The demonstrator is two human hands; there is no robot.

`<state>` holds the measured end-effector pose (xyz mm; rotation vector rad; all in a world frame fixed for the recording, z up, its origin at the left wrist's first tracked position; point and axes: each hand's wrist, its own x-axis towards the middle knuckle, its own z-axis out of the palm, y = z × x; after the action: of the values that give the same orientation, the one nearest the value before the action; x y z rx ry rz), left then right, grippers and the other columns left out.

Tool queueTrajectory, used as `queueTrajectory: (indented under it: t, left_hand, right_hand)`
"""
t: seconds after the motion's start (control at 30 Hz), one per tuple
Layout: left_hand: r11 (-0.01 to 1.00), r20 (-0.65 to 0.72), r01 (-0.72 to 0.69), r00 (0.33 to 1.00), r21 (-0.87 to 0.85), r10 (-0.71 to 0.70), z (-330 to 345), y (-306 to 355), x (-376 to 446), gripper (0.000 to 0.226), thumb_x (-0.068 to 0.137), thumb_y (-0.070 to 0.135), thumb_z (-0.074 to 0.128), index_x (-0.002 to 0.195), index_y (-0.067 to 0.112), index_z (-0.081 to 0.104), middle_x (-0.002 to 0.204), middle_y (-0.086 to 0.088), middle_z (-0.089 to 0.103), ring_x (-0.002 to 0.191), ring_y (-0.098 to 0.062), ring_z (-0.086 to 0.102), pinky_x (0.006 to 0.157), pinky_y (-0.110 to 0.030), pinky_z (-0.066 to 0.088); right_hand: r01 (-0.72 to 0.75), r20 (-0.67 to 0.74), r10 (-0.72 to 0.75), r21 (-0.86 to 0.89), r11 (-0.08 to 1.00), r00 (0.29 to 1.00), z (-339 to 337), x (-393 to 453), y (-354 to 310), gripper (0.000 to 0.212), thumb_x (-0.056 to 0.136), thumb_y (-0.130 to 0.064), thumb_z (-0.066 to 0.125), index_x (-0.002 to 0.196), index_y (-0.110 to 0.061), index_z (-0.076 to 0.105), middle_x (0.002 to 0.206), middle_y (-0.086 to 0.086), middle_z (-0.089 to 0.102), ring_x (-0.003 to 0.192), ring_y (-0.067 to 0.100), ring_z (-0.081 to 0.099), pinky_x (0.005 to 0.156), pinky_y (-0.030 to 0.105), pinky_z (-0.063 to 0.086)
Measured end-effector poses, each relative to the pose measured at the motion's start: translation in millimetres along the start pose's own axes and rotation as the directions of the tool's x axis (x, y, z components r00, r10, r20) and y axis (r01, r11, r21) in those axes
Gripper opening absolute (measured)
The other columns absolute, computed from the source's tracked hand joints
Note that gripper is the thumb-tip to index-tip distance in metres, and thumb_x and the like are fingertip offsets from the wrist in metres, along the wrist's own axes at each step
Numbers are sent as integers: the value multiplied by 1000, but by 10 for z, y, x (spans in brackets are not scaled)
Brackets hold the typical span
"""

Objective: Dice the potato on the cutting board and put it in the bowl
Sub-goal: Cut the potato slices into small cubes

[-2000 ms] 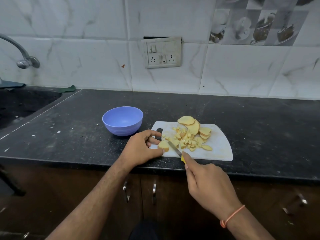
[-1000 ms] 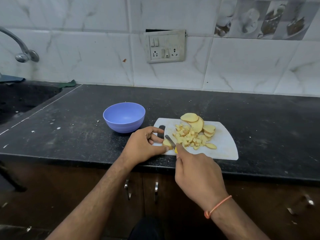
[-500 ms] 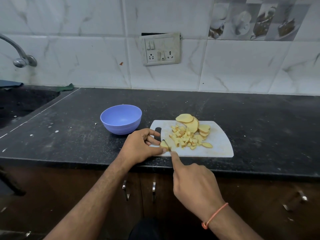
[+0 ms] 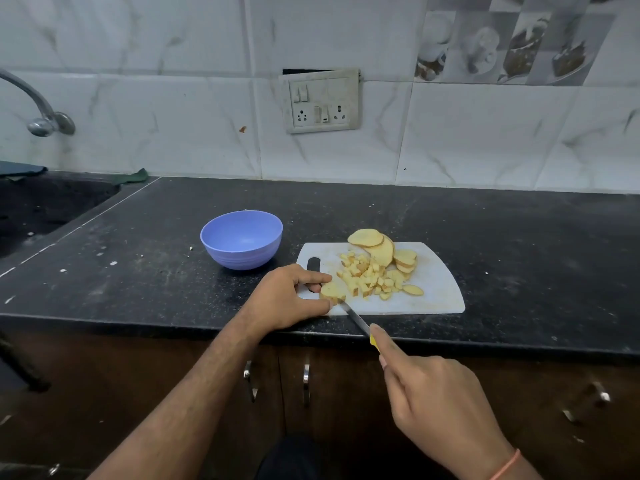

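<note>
Since half a second before, my right hand [image 4: 440, 403] had drawn the knife [image 4: 355, 318] back toward me, its tip at the potato slice [image 4: 331, 291] my left hand [image 4: 289, 297] pinned on the cutting board [image 4: 440, 289]. That stroke looked finished. Diced pieces [image 4: 367, 277] lay mid-board, uncut slices [image 4: 381, 247] at the far edge. The bowl [image 4: 241, 239] sat empty just left, open counter [image 4: 138, 271] around it.

Potato slice [image 4: 331, 291]: I see one pale round held flat at the near left of the cutting board [image 4: 438, 289], a knife tip touching its near edge.
Diced potato [image 4: 367, 277]: small yellow cubes heaped mid-board.
Uncut slices [image 4: 381, 247]: overlapping rounds stacked at the far edge, one loose slice [image 4: 412, 290] to the right.
Cutting board: white, handle slot on the left, flat on the black table.
Bowl [image 4: 241, 239]: lavender, upright, just left of the board.
</note>
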<state>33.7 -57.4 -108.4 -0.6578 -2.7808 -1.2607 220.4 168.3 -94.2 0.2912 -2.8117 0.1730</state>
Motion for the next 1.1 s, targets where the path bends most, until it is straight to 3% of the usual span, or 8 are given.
queueTrajectory:
  t: [0.13, 0.33, 0.47, 0.6, 0.77, 1.0, 1.1]
  left_hand:
    - [999, 4, -13, 1000, 38, 13, 14, -1, 11, 47, 79, 50, 87, 125, 47, 76, 100, 19, 70, 100, -3, 62, 85, -24, 46]
    - [1000, -1, -10, 1000, 18, 10, -10, -9, 2, 46, 79, 49, 88, 123, 46, 77, 99, 21, 71, 100, -1, 62, 83, -22, 45]
    - [1000, -10, -4, 1000, 11, 4, 8, -13, 7, 45, 77, 52, 88, 121, 47, 77, 98, 22, 72, 100, 1, 62, 82, -21, 44]
    - [1000, -17, -6, 1000, 3, 6, 0, -22, 8, 45, 76, 51, 89, 120, 47, 78, 97, 22, 72, 96, 3, 61, 78, -19, 42]
    - [1000, -31, -2, 1000, -13, 1, 21, -26, 1, 42, 75, 50, 90, 116, 47, 79, 98, 21, 73, 97, 4, 62, 79, -19, 43]
    - [1000, -26, -11, 1000, -14, 11, -2, -29, 0, 44, 76, 49, 90, 118, 46, 79, 97, 24, 73, 95, 4, 61, 78, -18, 41]
    - [999, -26, -8, 1000, -47, 7, -19, -38, -12, 48, 75, 48, 93, 120, 41, 78, 95, 24, 75, 87, 5, 62, 75, -19, 42]
  right_hand:
    - [-45, -32, 45, 7, 999, 998, -34, 44, 74, 55, 90, -27, 72, 143, -23, 60, 45, -17, 31, 33, 7, 32, 35, 17, 14]
    - [-23, -13, 24, 83, 996, 1000, -68, 75, 11, 55, 93, -28, 70, 146, -25, 55, 47, -20, 35, 35, 6, 37, 36, 15, 17]
    - [-82, -33, 84, 77, 994, 996, -71, 113, 31, 55, 94, -28, 68, 147, -27, 55, 46, -18, 33, 35, 7, 36, 33, 18, 22]
    - [-43, -14, 44, 105, 994, 999, -61, 104, -16, 51, 97, -31, 61, 147, -28, 53, 48, -21, 31, 35, 5, 35, 39, 14, 13]
    - [-106, -4, 107, 29, 994, 994, -37, 164, -45, 54, 90, -27, 73, 143, -23, 61, 48, -18, 25, 34, 6, 24, 40, 14, 7]
    - [-122, -2, 122, 24, 992, 993, -47, 235, -95, 53, 87, -27, 75, 139, -23, 64, 45, -17, 18, 32, 6, 18, 39, 15, 4]
    - [-111, -16, 112, 65, 992, 994, -63, 265, -136, 51, 93, -28, 68, 143, -24, 59, 44, -17, 23, 31, 6, 24, 38, 15, 8]
